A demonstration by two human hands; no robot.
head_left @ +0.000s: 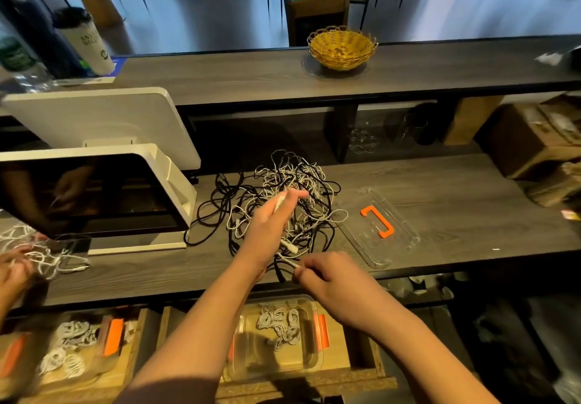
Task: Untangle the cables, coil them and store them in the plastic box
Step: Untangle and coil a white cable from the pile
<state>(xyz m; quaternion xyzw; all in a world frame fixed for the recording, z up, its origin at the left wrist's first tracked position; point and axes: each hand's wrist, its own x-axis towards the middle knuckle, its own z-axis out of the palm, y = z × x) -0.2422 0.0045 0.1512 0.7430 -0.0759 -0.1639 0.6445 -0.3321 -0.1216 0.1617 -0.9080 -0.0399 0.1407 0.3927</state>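
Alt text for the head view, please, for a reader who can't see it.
Over a tangled pile of black and white cables on a grey counter, the left hand holds a white cable end while the right hand pinches another. A clear lid lies right; a plastic box holding coiled cables sits below.

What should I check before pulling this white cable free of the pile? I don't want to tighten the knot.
1. Left hand holds a white cable end above the tangled pile: ok.
2. Right hand pinches a white connector at the counter's near edge: ok.
3. Both hands are on the same cable: cannot tell, the run between them is lost in the pile.
4. Cable is free of the black cables: not ok, white and black are still interwoven.
5. Plastic box below the counter is open, with coiled white cables inside: ok.
6. Box lid lies on the counter right of the pile, a few strands near its edge: ok.
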